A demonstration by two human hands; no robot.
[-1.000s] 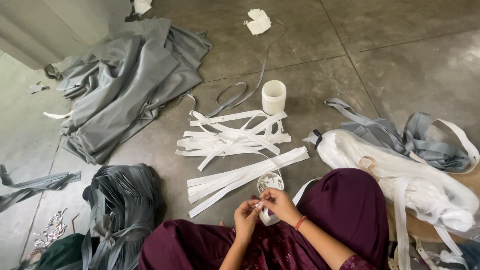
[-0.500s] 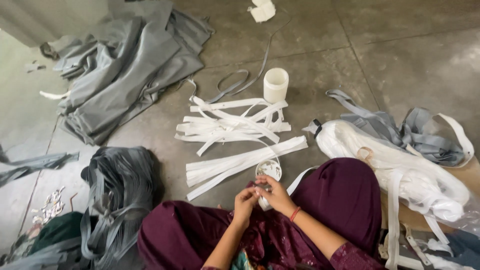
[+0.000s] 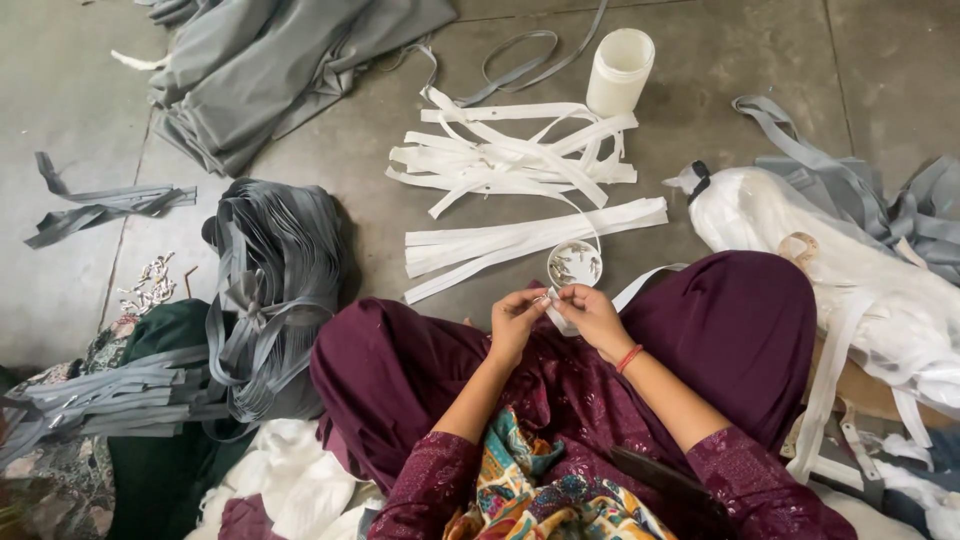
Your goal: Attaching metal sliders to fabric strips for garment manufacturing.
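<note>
**Both hands pinching a white strip over the lap**

You are holding your left hand [image 3: 516, 312] and right hand [image 3: 592, 308] close together above your knees. Fingertips of both are pinching narrowly on a white zipper strip [image 3: 556, 312], which is running between them. A small round bowl [image 3: 574, 264] is sitting just beyond, beside the pile of white strips [image 3: 520, 160].

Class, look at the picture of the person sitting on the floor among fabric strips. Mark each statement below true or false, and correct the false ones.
1. Both hands meet at a white strip over the lap. True.
2. The left hand rests on the grey strip bundle. False: it pinches the white strip beside the right hand.
3. A small round dish sits just beyond the hands. True.
4. The white cup lies tipped over. False: it stands upright.
</note>
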